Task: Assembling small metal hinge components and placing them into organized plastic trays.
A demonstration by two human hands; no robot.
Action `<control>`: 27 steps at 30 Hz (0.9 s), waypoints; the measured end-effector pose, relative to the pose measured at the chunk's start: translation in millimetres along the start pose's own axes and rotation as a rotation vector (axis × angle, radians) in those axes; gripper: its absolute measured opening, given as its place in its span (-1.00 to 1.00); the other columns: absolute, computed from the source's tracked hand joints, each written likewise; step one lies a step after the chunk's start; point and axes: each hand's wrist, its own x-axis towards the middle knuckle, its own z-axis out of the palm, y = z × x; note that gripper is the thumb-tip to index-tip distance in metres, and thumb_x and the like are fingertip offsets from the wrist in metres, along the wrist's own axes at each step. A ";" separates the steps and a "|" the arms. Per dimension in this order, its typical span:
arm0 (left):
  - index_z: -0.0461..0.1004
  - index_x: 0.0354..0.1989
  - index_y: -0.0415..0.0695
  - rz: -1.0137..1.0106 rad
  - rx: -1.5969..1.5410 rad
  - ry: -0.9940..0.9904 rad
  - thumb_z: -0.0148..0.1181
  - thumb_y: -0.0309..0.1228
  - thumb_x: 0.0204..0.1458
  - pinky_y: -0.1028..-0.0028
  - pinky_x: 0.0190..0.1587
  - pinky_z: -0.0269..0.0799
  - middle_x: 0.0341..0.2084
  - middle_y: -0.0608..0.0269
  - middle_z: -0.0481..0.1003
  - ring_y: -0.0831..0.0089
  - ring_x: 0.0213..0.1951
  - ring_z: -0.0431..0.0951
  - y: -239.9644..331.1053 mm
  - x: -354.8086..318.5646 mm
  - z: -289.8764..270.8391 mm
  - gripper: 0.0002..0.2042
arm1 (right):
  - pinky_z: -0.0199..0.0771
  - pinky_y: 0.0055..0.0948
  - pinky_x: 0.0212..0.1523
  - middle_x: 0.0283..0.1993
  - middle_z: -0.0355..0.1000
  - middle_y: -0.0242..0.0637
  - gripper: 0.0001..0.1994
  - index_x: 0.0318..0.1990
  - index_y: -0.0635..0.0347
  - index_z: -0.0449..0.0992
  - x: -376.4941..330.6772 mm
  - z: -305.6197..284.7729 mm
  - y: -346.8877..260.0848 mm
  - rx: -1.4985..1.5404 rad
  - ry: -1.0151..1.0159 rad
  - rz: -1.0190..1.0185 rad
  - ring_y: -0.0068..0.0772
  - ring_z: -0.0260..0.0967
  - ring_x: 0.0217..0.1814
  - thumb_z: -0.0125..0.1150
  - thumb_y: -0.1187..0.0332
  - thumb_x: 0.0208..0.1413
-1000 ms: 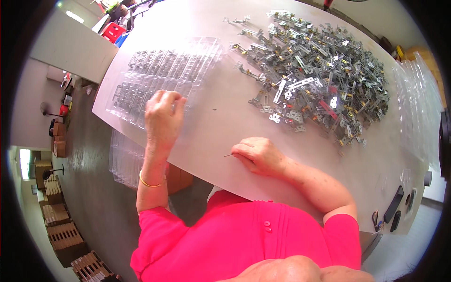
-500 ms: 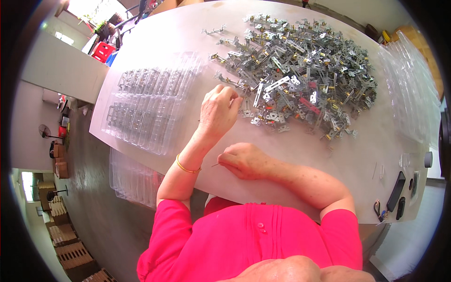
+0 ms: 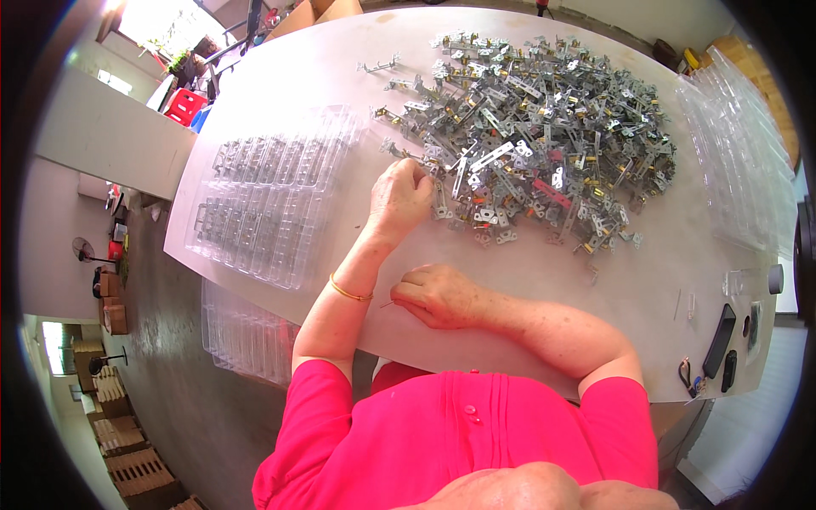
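Observation:
A large heap of small metal brackets (image 3: 544, 127), with yellow and red bits among them, covers the far middle of the table. At the heap's left edge is my left hand (image 3: 399, 200), its fingers curled and pinched together against the nearest brackets; whatever lies between the fingertips is hidden. Closer to my body, my right hand (image 3: 440, 296) rests closed on the table, a thin pin-like rod (image 3: 387, 303) sticking out from its fingers to the left. Clear plastic trays (image 3: 316, 200) filled with rows of metal parts lie to the left of my left hand.
Stacked clear trays (image 3: 246, 336) stand below the table's left edge. More clear plastic trays (image 3: 735, 161) lean along the right side. A black phone-like object (image 3: 719, 340), keys (image 3: 690, 378) and a small clear tube (image 3: 691, 306) lie at the near right. A loose bracket (image 3: 380, 65) sits beyond the heap.
My left hand has shifted slightly right, closer in against the heap's edge. My right hand stays in place with the thin rod. The whole view has tilted a little.

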 end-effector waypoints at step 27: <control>0.42 -0.14 -0.25 -0.122 -1.176 -0.235 0.31 -0.54 0.14 0.51 -0.13 0.53 -0.28 0.19 0.55 0.47 -0.28 0.60 51.4 15.1 -23.0 -0.80 | 0.48 -0.27 -0.42 -0.34 0.52 -0.21 -0.87 -0.18 0.16 0.54 23.6 -62.3 -11.3 0.063 0.376 0.132 -0.16 0.50 -0.43 0.27 0.52 0.11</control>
